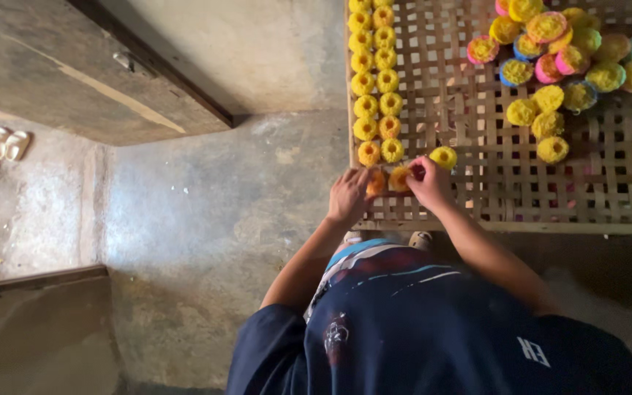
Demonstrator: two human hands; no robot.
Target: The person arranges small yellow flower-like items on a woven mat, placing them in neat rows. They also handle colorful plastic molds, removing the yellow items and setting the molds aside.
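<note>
A woven bamboo rack (506, 190) lies in front of me. Two neat rows of round yellow-orange noodle-like nests (376, 80) run along its left side. My left hand (347, 196) rests at the near end of the rows, fingers on an orange nest (376, 183). My right hand (430, 183) touches another orange nest (399, 178), beside a single yellow nest (444, 156). At the rack's far right sits a loose heap of nests in small coloured cups (550, 51), pink, blue, yellow and teal.
The rack's near edge (521, 227) runs just beyond my wrists. Grey concrete floor (206, 219) spreads to the left. A dark wooden door (111, 66) stands at the upper left. A pair of pale sandals (6, 143) lies at the far left.
</note>
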